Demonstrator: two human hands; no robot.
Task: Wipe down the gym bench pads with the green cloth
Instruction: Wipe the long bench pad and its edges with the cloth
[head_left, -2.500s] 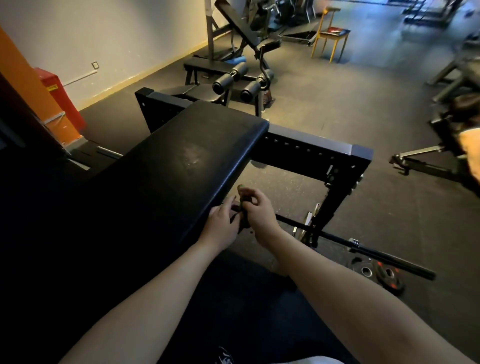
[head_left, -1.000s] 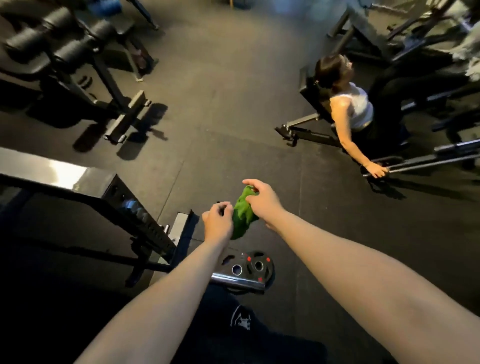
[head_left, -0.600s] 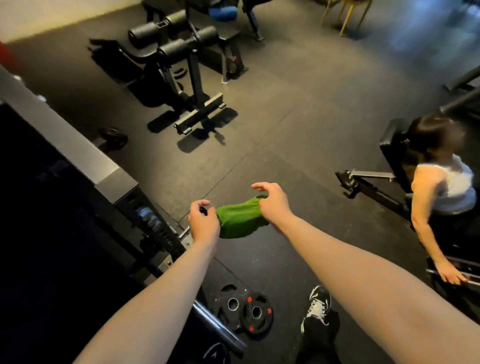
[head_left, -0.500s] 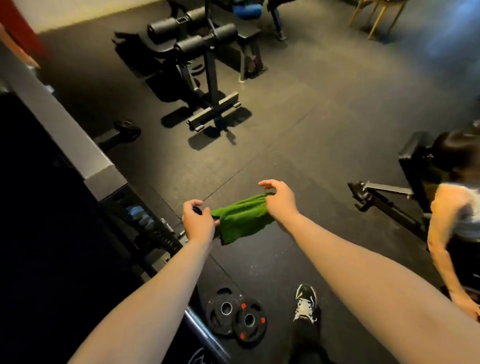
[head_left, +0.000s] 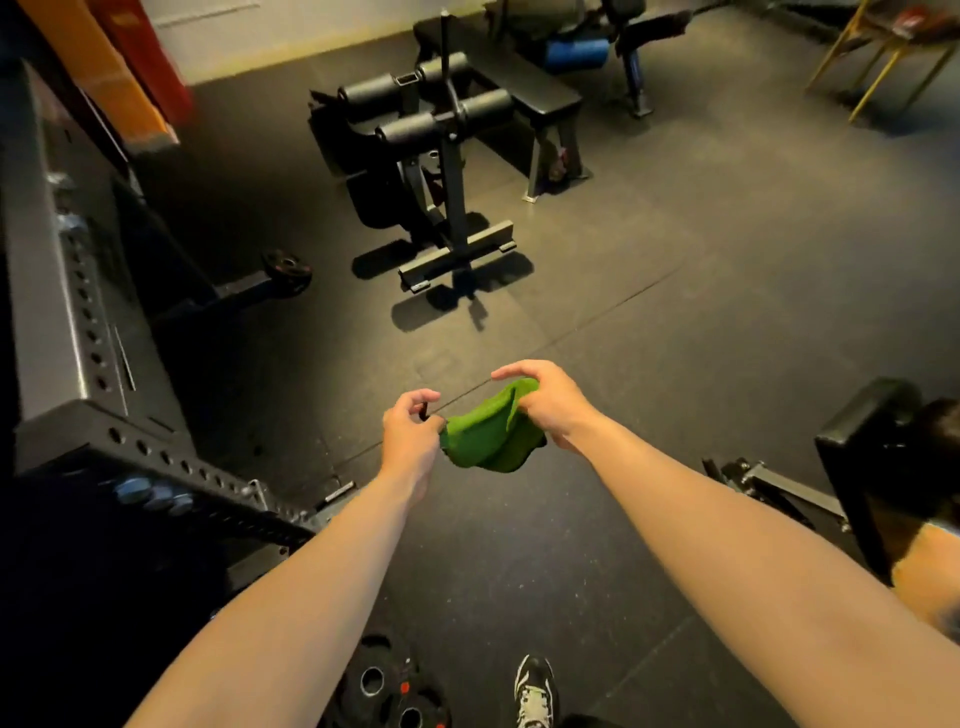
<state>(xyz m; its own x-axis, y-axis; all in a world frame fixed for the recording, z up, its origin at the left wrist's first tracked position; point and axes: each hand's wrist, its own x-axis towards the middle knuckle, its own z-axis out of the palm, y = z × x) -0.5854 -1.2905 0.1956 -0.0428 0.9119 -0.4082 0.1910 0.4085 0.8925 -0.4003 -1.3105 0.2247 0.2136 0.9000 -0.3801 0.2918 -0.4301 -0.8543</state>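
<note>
Left hand (head_left: 410, 436): grip pinching the left end of the green terry cloth (head_left: 485, 439). Cloth: now bunched and sagging, hands closer than half a second ago; long axis left-right, rising rightward, held over the dark rubber floor (head_left: 675, 291). Right hand (head_left: 550, 402): grip pinching the cloth's right end.

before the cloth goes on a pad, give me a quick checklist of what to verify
1. Green cloth in hand: ok, held between both.
2. Left hand grip: ok, pinches the left end.
3. Right hand grip: ok, holds the right end.
4. Cloth spread flat for wiping: not ok, bunched and sagging.
5. Cloth touching a pad: not ok, held in the air over the floor.
6. Cloth damp: cannot tell.
</note>
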